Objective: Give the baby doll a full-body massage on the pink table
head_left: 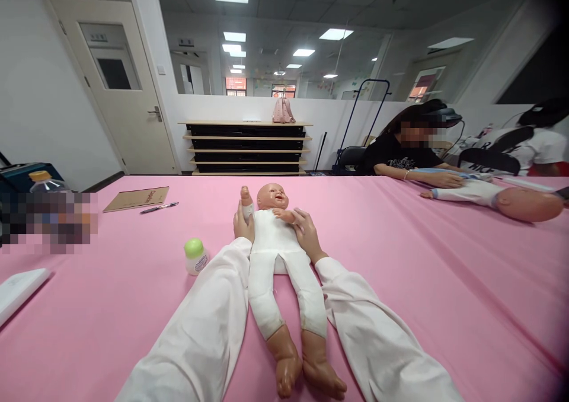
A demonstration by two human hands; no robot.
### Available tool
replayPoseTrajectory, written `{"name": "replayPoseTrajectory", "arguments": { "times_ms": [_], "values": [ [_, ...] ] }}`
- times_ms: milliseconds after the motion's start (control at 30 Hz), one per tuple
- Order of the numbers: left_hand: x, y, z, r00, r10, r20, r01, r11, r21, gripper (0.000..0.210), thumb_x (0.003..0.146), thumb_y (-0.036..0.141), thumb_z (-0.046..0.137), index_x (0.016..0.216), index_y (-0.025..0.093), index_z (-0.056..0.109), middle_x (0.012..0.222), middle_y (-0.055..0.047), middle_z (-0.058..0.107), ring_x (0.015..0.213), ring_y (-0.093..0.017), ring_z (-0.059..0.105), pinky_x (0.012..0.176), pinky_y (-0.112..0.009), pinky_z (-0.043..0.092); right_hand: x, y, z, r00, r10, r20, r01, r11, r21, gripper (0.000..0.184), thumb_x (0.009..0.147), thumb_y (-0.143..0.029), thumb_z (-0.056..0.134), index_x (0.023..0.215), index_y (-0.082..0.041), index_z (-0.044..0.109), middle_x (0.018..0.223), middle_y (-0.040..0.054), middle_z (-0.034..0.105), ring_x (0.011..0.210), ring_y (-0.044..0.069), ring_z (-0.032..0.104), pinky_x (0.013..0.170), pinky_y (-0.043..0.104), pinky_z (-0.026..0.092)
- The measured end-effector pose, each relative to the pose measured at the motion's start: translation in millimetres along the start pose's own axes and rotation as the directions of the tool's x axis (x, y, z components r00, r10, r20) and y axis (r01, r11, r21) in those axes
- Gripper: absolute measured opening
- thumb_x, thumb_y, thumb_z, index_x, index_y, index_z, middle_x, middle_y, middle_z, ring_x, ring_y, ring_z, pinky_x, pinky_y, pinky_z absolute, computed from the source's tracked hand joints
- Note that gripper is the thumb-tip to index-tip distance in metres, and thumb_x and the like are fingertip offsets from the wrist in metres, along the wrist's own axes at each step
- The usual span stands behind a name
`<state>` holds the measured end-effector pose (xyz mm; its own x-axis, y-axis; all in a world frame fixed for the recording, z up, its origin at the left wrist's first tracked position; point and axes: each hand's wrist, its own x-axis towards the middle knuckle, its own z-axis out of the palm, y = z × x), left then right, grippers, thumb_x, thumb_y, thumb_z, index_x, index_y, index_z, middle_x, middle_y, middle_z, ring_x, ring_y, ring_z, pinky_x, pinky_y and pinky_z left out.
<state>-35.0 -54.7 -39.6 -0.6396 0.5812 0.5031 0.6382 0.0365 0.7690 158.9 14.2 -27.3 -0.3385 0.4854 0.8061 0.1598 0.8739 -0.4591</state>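
A baby doll [275,230] with a white cloth body lies on its back, head away from me and bare feet close to me. My left hand [243,225] is closed round the doll's arm on the left, whose small hand points up. On the other side, my right hand [307,235] grips the doll's other arm, which is bent across its chest; part of that grip is hidden. Left of my left sleeve stands a small white jar [196,261] with a green lid.
Pink cloth [400,283] covers the table. A brown notebook [137,198], a pen [159,208] and a bottle [47,184] lie or stand at the left, with a white object [22,295] nearer. At the right, a person [400,153] handles another doll [524,203].
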Motion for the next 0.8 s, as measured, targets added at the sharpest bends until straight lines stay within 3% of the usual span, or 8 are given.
{"name": "replayPoseTrajectory", "arguments": {
  "times_ms": [100,267,433,667,800],
  "values": [
    [-0.7,4.5,-0.1,0.997,0.062,0.036,-0.064,0.997,0.038,0.059,0.081,0.023,0.043,0.138,0.024,0.025,0.118,-0.007,0.050,0.109,-0.021,0.045,0.094,-0.033,0.037,1.0,1.7,0.5,0.990,-0.086,0.112,0.090,0.995,-0.032,0.040,0.081,-0.012,0.037,0.113,-0.029,0.055,0.119,0.0050,0.050,0.117,0.020,0.042,0.099,0.044,0.037],
    [-1.9,11.3,-2.2,0.976,0.144,0.163,-0.175,0.965,0.195,0.054,0.080,0.012,0.040,0.130,0.031,0.040,0.116,-0.006,0.050,0.106,-0.020,0.044,0.091,-0.034,0.038,1.7,4.3,2.0,0.977,-0.158,0.141,0.168,0.984,-0.062,0.040,0.082,-0.010,0.036,0.112,-0.028,0.056,0.120,0.0058,0.047,0.117,0.020,0.041,0.100,0.046,0.035],
    [-4.7,22.6,-8.1,0.945,0.202,0.257,-0.275,0.916,0.291,0.046,0.083,0.014,0.039,0.121,0.037,0.050,0.122,-0.004,0.047,0.111,-0.022,0.041,0.089,-0.037,0.038,1.5,3.8,1.9,0.963,-0.220,0.155,0.231,0.971,-0.060,0.042,0.083,-0.008,0.036,0.117,-0.028,0.051,0.120,0.0065,0.046,0.117,0.019,0.040,0.100,0.046,0.036],
    [-5.7,27.7,-10.5,0.930,0.224,0.292,-0.315,0.894,0.319,0.044,0.083,0.017,0.041,0.120,0.039,0.050,0.121,-0.004,0.048,0.110,-0.023,0.041,0.087,-0.038,0.039,1.5,6.7,1.5,0.967,-0.169,0.189,0.188,0.979,-0.082,0.042,0.082,-0.012,0.039,0.121,-0.028,0.045,0.123,0.0062,0.047,0.118,0.020,0.040,0.101,0.047,0.033],
    [-3.9,18.8,-4.4,0.955,0.186,0.229,-0.243,0.938,0.248,0.051,0.081,0.010,0.040,0.123,0.037,0.047,0.120,-0.004,0.049,0.110,-0.022,0.042,0.089,-0.037,0.039,0.3,2.0,2.6,0.989,-0.067,0.130,0.078,0.993,-0.084,0.040,0.082,-0.019,0.043,0.122,-0.023,0.044,0.123,0.0082,0.050,0.118,0.021,0.042,0.102,0.047,0.031]
  ]
}}
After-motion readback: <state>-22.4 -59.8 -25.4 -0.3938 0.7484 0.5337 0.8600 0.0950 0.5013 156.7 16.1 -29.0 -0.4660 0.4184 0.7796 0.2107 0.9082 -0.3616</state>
